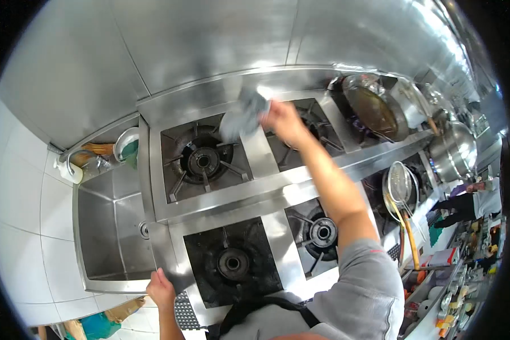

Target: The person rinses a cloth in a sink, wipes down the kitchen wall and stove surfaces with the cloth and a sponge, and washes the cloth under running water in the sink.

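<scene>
My right hand (pixel 282 120) is stretched over the back row of the stove (pixel 255 148), closed on a grey cloth (pixel 245 115). Motion blurs the cloth, which is above the steel between two back burners. At the front corner beside the sink, my left hand (pixel 161 290) grips the steel edge (pixel 165 258), its fingers partly hidden. Between my arms lies a front-left burner (pixel 232 263) with a dark, stained tray. Behind it is a back-left burner (pixel 203 161) with a black pan support.
A steel sink (pixel 116 221) is on the left, with a metal bowl (pixel 127 141) and a white bottle (pixel 68 170) behind it. To the right are a large oily pan (pixel 374 110), a strainer (pixel 400 182) and a steel pot (pixel 454 150). Another person (pixel 470 203) stands far right.
</scene>
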`<state>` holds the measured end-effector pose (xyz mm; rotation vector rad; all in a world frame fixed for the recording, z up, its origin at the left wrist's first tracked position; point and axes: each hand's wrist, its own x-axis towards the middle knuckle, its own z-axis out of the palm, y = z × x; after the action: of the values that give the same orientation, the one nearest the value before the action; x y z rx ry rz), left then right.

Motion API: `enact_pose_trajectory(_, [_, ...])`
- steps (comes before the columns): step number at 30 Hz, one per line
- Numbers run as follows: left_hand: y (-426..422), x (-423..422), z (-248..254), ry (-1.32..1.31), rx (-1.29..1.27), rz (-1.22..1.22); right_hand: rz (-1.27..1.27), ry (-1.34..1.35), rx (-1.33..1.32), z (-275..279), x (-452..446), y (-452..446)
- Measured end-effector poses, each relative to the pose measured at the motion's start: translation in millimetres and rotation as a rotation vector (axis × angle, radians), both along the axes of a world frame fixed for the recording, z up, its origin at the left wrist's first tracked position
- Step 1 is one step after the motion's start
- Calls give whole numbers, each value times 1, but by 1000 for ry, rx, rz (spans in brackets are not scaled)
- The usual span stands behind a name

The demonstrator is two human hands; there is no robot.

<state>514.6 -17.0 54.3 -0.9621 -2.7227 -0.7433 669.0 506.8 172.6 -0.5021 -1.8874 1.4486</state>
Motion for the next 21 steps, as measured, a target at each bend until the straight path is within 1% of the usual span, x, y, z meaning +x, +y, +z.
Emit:
enact_pose_trajectory(1, [-2,-1,0,35,27,-24,140,85,43,-8,15,-46])
enact_pose_trajectory(2, [-1,-3,-3,71,61,-47,174,-11,-60,-36,34,-77])
enact_pose_trajectory(3, [-1,-4,-9,96,131,-68,177,41,-150,-35,49,-131])
enact_pose_trajectory(4, [-3,-5,-10,111,101,-50,160,-1,-378,-40,65,-179])
enact_pose_trajectory(5, [-2,-5,-12,125,72,-28,287,222,-585,-58,71,-218])
enact_pose_trajectory(6, [-3,-7,-17,130,76,-33,179,178,-811,-49,79,-262])
enact_pose_trajectory(7, [-5,-9,-22,137,74,-42,65,166,-953,-84,86,-284])
enact_pose_trajectory(8, [-5,-10,-21,108,109,-62,539,409,-1310,-93,95,-316])
enact_pose_trajectory(9, [-4,-9,-18,83,146,-83,575,472,-1389,-78,88,-355])
enact_pose_trajectory(10, [-5,-7,-14,4,180,-74,614,542,-1472,-62,77,-397])
enact_pose_trajectory(11, [-10,-11,-14,-61,174,-121,569,569,-1574,-63,73,-427])
enact_pose_trajectory(12, [-22,-15,1,-168,121,-194,537,436,-1418,-59,66,-455])
enact_pose_trajectory(13, [-37,-19,4,-240,152,-270,474,403,-1424,-85,63,-467])
enact_pose_trajectory(14, [-58,-23,8,-373,278,-357,397,362,-1439,-109,63,-484])
enact_pose_trajectory(15, [-84,-25,5,-484,301,-400,335,286,-1504,-106,54,-505])
enact_pose_trajectory(16, [-104,-29,3,-583,331,-443,335,285,-1500,-98,44,-516])
enact_pose_trajectory(17, [-121,-35,-2,-578,321,-449,274,222,-1433,-91,35,-530])
enact_pose_trajectory(18, [-141,-42,-14,-642,294,-434,206,172,-1376,-86,25,-548])
enact_pose_trajectory(19, [-158,-49,-19,-707,261,-422,98,128,-1335,-65,12,-565])
enact_pose_trajectory(20, [-168,-59,-24,-705,234,-442,73,127,-1205,-56,4,-576])
enact_pose_trajectory(21, [-172,-70,-24,-704,223,-473,35,118,-1171,-46,-1,-584])
